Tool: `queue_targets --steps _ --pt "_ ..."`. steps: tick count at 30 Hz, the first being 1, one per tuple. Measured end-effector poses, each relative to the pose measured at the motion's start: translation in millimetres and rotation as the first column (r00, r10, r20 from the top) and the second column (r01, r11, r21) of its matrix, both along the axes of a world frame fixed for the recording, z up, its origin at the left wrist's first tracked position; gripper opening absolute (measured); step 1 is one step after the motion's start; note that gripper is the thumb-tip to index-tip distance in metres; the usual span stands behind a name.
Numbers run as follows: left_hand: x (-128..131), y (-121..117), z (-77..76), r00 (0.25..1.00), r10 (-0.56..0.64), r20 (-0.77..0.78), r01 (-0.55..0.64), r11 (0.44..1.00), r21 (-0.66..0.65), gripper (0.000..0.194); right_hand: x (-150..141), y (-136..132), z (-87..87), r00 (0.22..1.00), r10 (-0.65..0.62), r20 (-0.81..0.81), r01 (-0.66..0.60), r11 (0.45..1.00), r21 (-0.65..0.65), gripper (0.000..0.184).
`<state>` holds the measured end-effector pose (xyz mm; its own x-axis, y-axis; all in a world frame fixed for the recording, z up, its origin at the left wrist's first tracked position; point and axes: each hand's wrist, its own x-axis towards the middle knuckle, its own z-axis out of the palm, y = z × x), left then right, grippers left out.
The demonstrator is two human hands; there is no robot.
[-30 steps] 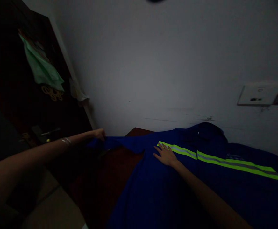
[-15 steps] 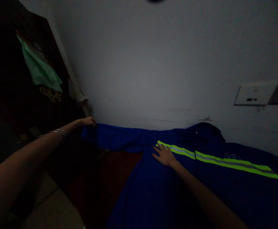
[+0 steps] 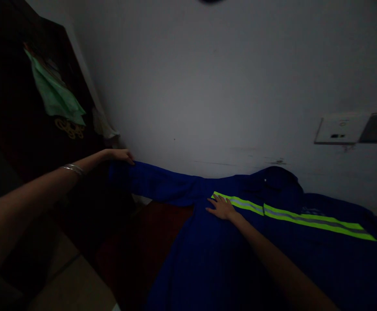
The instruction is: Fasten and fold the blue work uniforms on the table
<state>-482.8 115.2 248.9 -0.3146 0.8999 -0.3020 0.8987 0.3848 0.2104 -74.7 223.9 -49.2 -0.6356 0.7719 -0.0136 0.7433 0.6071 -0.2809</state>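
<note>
Jacket (image 3: 204,250): I am finding it spread over the table (image 3: 165,224), collar (image 3: 279,185) by the wall-side edge, the lower body running out of view at the bottom.
Left hand (image 3: 121,154): it is gripping the sleeve (image 3: 165,183) at its free end, fingers bent over the upper edge.
Right hand (image 3: 223,208): it is lying open, palm down and fingers spread, on the jacket's chest, reaching onto the stripe (image 3: 248,207).
Sleeve: it is stretching leftward along the table's wall-side edge; whether its end is touching anything beneath, I cannot tell.
Table's left edge: shadow is hiding it from me.
Slippage risk: I am judging that a hard pull by the left hand, under too light a press from the right, could be dragging the whole jacket askew.
Crease risk: slack between the hands could be leaving folds near the shoulder.
Drop risk: a loosening pinch could be letting the sleeve's end sag into that shadow.
</note>
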Motion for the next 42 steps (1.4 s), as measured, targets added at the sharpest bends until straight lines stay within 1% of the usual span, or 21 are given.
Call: queue_targets --steps 3,5,6,7,9,10,12,14,16,18,20,22,24,27,29,31,32,34,37,39,42 --pt "38.3 2.2 6.9 0.996 -0.087 -0.005 0.086 0.995 -0.048 0.026 -18.4 -5.4 23.2 0.996 0.006 -0.086 -0.004 1.0 0.016 0.062" --pt "71.2 1.4 6.3 0.99 -0.14 -0.014 0.139 0.989 -0.059 0.024 -36.9 -15.3 47.7 0.955 0.1 -0.279 -0.084 0.994 0.07 0.059" --pt "88.6 -0.3 4.4 0.984 -0.18 0.005 0.18 0.982 -0.06 0.023 -46.8 -22.2 62.2 0.887 0.177 -0.428 -0.145 0.984 0.105 0.059" --pt "105.9 -2.9 1.8 0.974 -0.225 0.032 0.227 0.971 -0.07 0.022 -56.4 -30.0 77.5 0.795 0.239 -0.557 -0.205 0.971 0.124 0.062" --pt "138.1 -10.5 -4.9 0.938 -0.331 0.101 0.339 0.938 -0.074 0.02 -73.0 -47.0 107.9 0.626 0.283 -0.726 -0.305 0.947 0.105 0.076" --pt "151.8 -15.0 -8.3 0.911 -0.387 0.14 0.399 0.915 -0.068 0.02 -79.3 -55.5 121.5 0.566 0.291 -0.771 -0.354 0.931 0.092 0.084" --pt "173.1 -24.2 -14.3 0.875 -0.447 0.188 0.46 0.887 -0.033 0.018 -87.4 -71.1 142.4 0.466 0.311 -0.828 -0.485 0.873 0.055 0.094" --pt "185.6 -32.2 -18.4 0.857 -0.473 0.205 0.483 0.876 0.005 0.017 -89.8 -83.7 153.8 0.403 0.286 -0.87 -0.59 0.808 -0.008 0.088" --pt "191.3 -38.4 -20.8 0.853 -0.481 0.203 0.483 0.875 0.044 0.02 -88.2 -93.6 157.2 0.42 0.22 -0.881 -0.637 0.763 -0.113 0.067" --pt "193.1 -43.9 -21.7 0.858 -0.478 0.189 0.47 0.878 0.088 0.026 -84.6 -101.3 156.8 0.481 0.154 -0.863 -0.647 0.726 -0.231 0.046" --pt "193.9 -50.1 -21.7 0.866 -0.465 0.183 0.445 0.884 0.141 0.03 -81.0 -107.4 156.3 0.508 0.098 -0.856 -0.673 0.665 -0.324 0.038" --pt "195.1 -58.0 -21.6 0.871 -0.443 0.21 0.405 0.892 0.203 0.031 -78.3 -111.9 157.9 0.488 0.048 -0.872 -0.711 0.601 -0.365 0.036" --pt "197.2 -67.6 -22.2 0.869 -0.419 0.262 0.335 0.89 0.31 0.033 -76.6 -114.6 161.1 0.463 0.007 -0.886 -0.729 0.571 -0.376 0.034" --pt "202.1 -83.5 -27.3 0.831 -0.362 0.423 0.156 0.881 0.448 0.041 -74.1 -114.5 165.0 0.401 -0.085 -0.912 -0.701 0.612 -0.365 0.031" --pt "205.8 -93.1 -34.3 0.754 -0.31 0.579 0.047 0.905 0.423 0.049 -71.6 -112.0 165.0 0.318 -0.181 -0.931 -0.668 0.654 -0.355 0.032" --pt "208.6 -100.3 -43.6 0.684 -0.278 0.675 0.018 0.931 0.365 0.053 -67.4 -108.2 162.8 0.237 -0.269 -0.933 -0.645 0.675 -0.358 0.034" --pt "209.3 -102.8 -48.6 0.68 -0.275 0.68 0.025 0.935 0.353 0.053 -64.5 -106.1 161.0 0.211 -0.302 -0.93 -0.637 0.679 -0.365 0.036" --pt "209.0 -105.8 -58.3 0.738 -0.274 0.617 0.051 0.934 0.353 0.049 -56.6 -102.4 156.9 0.178 -0.349 -0.92 -0.618 0.688 -0.38 0.037" --pt "206.0 -108.0 -68.6 0.842 -0.242 0.483 0.066 0.934 0.351 0.026 -39.6 -98.9 150.7 0.157 -0.368 -0.917 -0.595 0.706 -0.385 0.035" --pt "205.2 -109.7 -71.4 0.863 -0.242 0.443 0.077 0.93 0.358 0.02 -26.4 -98.4 147.1 0.181 -0.342 -0.922 -0.592 0.711 -0.38 0.034" --pt "208.6 -112.9 -71.9 0.863 -0.27 0.427 0.108 0.924 0.367 0.021 -9.1 -99.7 143.7 0.252 -0.287 -0.924 -0.58 0.72 -0.381 0.033"
